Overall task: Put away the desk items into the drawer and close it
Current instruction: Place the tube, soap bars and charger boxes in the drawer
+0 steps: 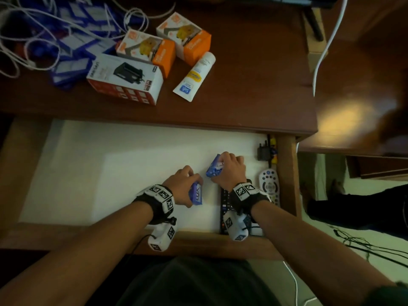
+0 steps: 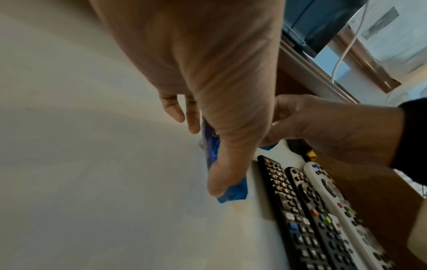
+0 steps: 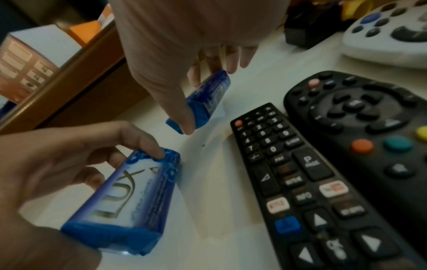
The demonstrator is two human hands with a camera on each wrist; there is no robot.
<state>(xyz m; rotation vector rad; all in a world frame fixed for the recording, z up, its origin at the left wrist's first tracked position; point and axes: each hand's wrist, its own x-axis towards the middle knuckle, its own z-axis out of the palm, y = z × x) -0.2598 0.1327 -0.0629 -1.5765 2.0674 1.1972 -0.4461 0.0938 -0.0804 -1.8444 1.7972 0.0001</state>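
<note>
The drawer (image 1: 110,173) is pulled open below the desk edge, its floor white. Inside it my left hand (image 1: 184,185) grips a blue Lux soap bar (image 1: 196,194) (image 3: 129,201), fingers and thumb curled round it, low over the drawer floor. Just to the right my right hand (image 1: 229,171) holds a second blue soap bar (image 1: 214,167) (image 3: 205,102) (image 2: 213,148) on its edge against the drawer floor. Two black remotes (image 3: 300,182) and a white remote (image 1: 269,184) lie along the drawer's right side.
On the desk (image 1: 242,85) remain two orange-and-white boxes (image 1: 183,38), a white box with a black device pictured (image 1: 124,79) and a white cream tube (image 1: 195,76). Blue tags and white cables (image 1: 55,40) crowd the back left. A black adapter (image 1: 263,152) sits in the drawer's far right corner.
</note>
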